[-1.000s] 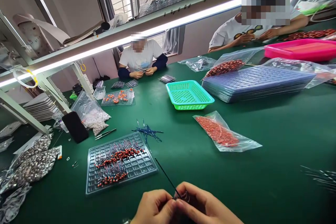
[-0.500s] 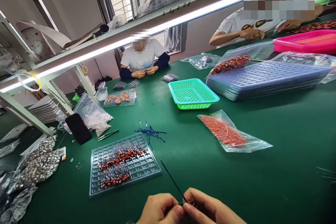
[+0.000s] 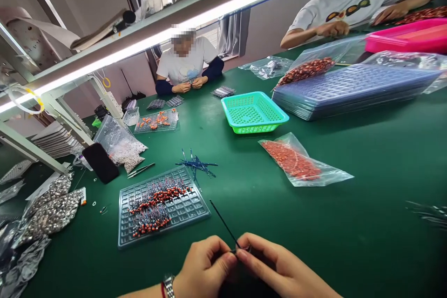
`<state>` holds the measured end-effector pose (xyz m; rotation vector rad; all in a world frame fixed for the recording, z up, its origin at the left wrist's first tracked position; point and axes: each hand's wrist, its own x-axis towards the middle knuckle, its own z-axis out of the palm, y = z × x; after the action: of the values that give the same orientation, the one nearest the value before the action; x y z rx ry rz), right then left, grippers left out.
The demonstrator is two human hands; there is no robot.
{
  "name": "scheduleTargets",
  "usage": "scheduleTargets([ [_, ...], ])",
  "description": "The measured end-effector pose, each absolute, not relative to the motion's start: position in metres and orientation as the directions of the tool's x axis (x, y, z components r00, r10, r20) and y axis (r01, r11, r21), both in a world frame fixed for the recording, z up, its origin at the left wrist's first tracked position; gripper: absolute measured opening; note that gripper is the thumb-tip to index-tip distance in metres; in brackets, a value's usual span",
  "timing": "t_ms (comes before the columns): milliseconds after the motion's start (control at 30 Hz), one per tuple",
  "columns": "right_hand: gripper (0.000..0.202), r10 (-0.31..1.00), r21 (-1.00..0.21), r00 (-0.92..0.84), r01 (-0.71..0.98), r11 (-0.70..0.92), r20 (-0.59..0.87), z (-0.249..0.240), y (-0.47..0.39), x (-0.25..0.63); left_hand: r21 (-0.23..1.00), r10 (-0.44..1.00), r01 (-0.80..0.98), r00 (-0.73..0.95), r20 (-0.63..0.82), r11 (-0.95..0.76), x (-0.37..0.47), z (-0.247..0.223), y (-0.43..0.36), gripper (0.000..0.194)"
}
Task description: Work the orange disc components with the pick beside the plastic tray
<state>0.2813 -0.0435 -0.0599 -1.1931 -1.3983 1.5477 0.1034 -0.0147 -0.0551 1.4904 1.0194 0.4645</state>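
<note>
Low in the view, my left hand (image 3: 209, 263) and my right hand (image 3: 268, 258) meet at their fingertips, both pinched on a thin dark wire (image 3: 224, 222) that sticks up and to the left. Its lower end is hidden between the fingers. Left of the hands lies a clear compartment tray (image 3: 193, 212) with rows of small parts that have orange-red ends and thin leads. Just behind that tray, a loose pile of dark blue wires (image 3: 197, 165) rests on the green table (image 3: 240, 195).
Beyond are a green basket (image 3: 254, 128), a bag of red parts (image 3: 293, 160), stacked trays (image 3: 349, 88) and a pink tray (image 3: 405, 37). Tweezers (image 3: 141, 170), a phone (image 3: 100, 163) and bags of metal parts (image 3: 52, 209) lie left. Two people work across the table.
The view has tilted down slightly, so my hands sit higher in the picture and my left wrist with a watch shows. Both hands remain pinched on the wire.
</note>
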Motion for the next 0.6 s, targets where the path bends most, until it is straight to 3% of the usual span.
scheduleTargets([
  [433, 0.04, 0.921, -0.978, -0.34, -0.013, -0.208, -0.191, -0.0565, -0.0425, 0.2812, 0.941, 0.794, 0.293, 0.525, -0.308, 0.171, 0.1034, -0.0528, -0.0154, 0.049],
  [600, 0.053, 0.927, -0.981, -0.325, 0.11, -0.158, -0.186, -0.0571, -0.0414, 0.2816, 0.937, 0.792, 0.307, 0.524, -0.314, 0.169, 0.1035, -0.0521, -0.0151, 0.047],
])
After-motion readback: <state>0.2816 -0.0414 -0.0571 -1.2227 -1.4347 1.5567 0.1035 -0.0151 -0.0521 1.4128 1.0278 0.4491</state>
